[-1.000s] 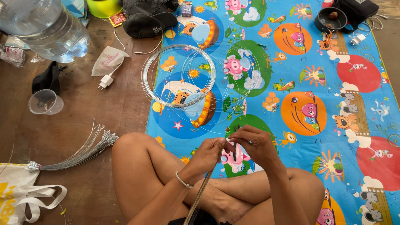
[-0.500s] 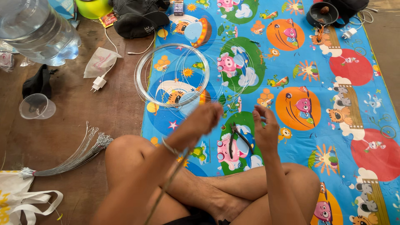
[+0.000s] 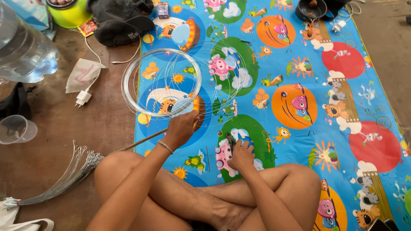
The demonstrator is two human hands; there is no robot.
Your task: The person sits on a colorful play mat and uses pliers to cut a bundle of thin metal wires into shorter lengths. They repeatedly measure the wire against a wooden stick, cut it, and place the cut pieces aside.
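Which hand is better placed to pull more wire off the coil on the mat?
Probably the left. The left hand reaches forward to the near rim of the wire coil, gripping a thin stick. The right hand rests lower on the mat over small pliers, farther from the coil.

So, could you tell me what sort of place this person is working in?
Probably a home floor used as a craft spot: a cartoon play mat on bare floor, a wire coil, a bundle of cut wires, and a water jug.
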